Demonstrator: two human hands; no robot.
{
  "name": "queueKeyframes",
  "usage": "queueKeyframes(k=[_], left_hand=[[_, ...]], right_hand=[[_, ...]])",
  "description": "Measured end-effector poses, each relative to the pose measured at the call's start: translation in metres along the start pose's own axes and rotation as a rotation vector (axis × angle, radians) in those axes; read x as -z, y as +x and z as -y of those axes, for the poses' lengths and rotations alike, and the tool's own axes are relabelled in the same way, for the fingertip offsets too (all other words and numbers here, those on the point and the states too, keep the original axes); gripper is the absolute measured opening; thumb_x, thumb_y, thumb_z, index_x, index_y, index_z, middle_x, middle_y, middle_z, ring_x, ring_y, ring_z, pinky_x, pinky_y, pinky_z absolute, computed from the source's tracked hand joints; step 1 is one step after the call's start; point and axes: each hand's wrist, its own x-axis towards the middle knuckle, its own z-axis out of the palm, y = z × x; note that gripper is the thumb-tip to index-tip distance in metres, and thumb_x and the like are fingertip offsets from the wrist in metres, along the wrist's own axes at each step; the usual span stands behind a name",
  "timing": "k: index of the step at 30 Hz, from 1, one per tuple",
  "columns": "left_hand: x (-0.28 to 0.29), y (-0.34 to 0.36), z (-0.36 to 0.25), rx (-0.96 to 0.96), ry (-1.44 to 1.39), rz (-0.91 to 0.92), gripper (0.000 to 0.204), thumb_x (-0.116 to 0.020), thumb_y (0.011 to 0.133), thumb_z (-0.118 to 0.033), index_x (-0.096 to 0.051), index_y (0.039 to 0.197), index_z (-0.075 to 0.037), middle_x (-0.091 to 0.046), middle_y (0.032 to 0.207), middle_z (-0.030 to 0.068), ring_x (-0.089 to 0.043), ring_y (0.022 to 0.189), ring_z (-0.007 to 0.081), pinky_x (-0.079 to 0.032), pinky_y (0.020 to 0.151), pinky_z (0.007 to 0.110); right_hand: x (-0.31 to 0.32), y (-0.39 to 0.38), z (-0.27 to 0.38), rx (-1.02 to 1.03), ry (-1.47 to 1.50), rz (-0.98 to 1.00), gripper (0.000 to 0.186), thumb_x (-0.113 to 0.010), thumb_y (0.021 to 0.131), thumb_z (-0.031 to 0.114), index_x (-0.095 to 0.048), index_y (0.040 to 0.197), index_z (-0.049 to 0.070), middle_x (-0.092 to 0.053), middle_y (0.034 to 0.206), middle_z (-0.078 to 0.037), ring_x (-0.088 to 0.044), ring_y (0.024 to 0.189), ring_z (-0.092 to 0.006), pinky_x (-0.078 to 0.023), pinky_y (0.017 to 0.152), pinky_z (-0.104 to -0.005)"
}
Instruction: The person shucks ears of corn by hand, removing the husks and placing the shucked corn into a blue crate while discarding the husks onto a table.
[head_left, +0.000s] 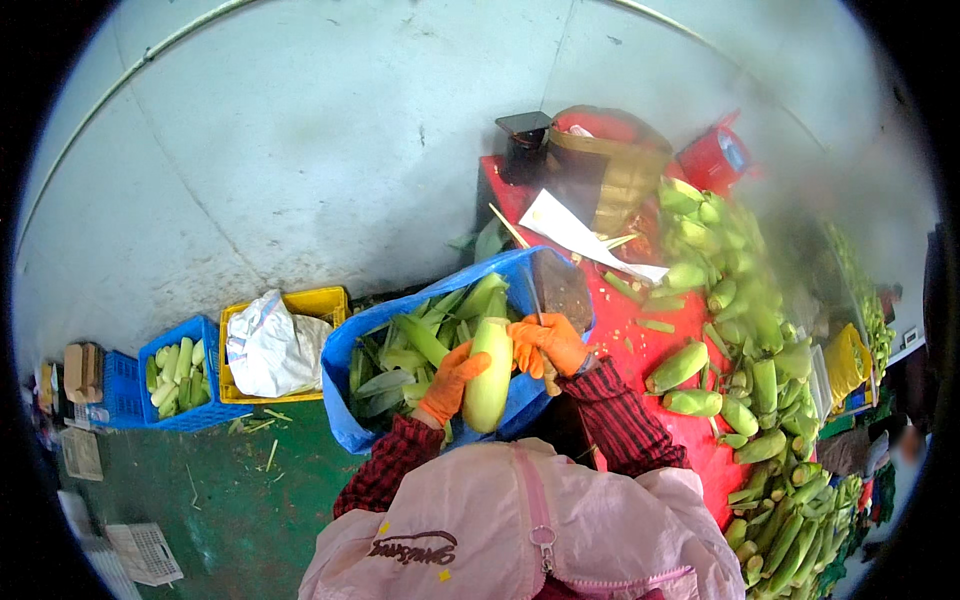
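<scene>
An ear of corn (pixel 487 378) in pale green husk stands nearly upright in front of me. My left hand (pixel 455 382), in an orange glove, is closed around its left side. On its other side my right hand (pixel 548 345), also orange-gloved, is closed on a knife (pixel 551 383); the light handle end shows below the fist and a narrow blade rises above it. The right fingers come very close to the corn, and I cannot tell if they touch it. Both hands are over a blue bag (pixel 347 345) filled with loose green husks (pixel 392 372).
To the right, a red table (pixel 655 345) carries a big heap of unhusked corn (pixel 775 390), a white sheet (pixel 580 235) and a brown bag (pixel 608 165). A brown block (pixel 561 287) sits by its edge. Leftward stand a yellow crate (pixel 335 305) and a blue crate (pixel 212 335) with peeled ears.
</scene>
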Motion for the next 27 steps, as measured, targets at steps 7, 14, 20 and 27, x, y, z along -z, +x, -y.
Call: queueKeyframes(k=[7, 14, 20, 27], left_hand=[[0.008, 0.006, -0.002, 0.011, 0.209, 0.053, 0.052, -0.066, 0.09, -0.03, -0.057, 0.134, -0.003, -0.065, 0.109, 0.0021, -0.06, 0.093, 0.0109, -0.049, 0.081, 0.026], [0.008, 0.008, 0.004, 0.043, 0.057, 0.022, 0.056, -0.065, 0.088, -0.034, -0.058, 0.133, -0.002, -0.066, 0.109, 0.0034, -0.061, 0.092, 0.0118, -0.05, 0.08, 0.027], [-0.004, 0.012, -0.014, 0.04, 0.039, 0.042, 0.055, -0.065, 0.088, -0.034, -0.058, 0.132, -0.002, -0.067, 0.109, 0.006, -0.063, 0.089, 0.0124, -0.051, 0.078, 0.028], [0.009, 0.016, -0.001, 0.061, 0.113, 0.1, 0.053, -0.064, 0.087, -0.036, -0.059, 0.128, -0.002, -0.067, 0.104, 0.0049, -0.063, 0.086, 0.0123, -0.051, 0.074, 0.027]], right_hand=[[0.013, 0.007, -0.012, 0.069, 0.043, 0.108, 0.015, -0.065, 0.089, 0.016, -0.071, 0.087, 0.003, -0.068, 0.073, -0.007, -0.064, 0.063, -0.0157, -0.051, 0.058, -0.0293], [0.005, -0.001, -0.019, 0.022, 0.252, -0.021, 0.017, -0.058, 0.091, 0.012, -0.067, 0.086, -0.002, -0.069, 0.072, -0.014, -0.066, 0.059, -0.0199, -0.052, 0.052, -0.0302], [0.007, -0.008, 0.006, -0.032, 0.221, -0.003, 0.017, -0.066, 0.091, 0.02, -0.07, 0.086, 0.004, -0.067, 0.073, -0.004, -0.062, 0.059, -0.0129, -0.047, 0.052, -0.0265], [0.013, 0.002, -0.003, 0.067, 0.045, 0.046, 0.018, -0.061, 0.091, 0.015, -0.068, 0.088, -0.001, -0.069, 0.075, -0.008, -0.065, 0.064, -0.0137, -0.051, 0.059, -0.0251]])
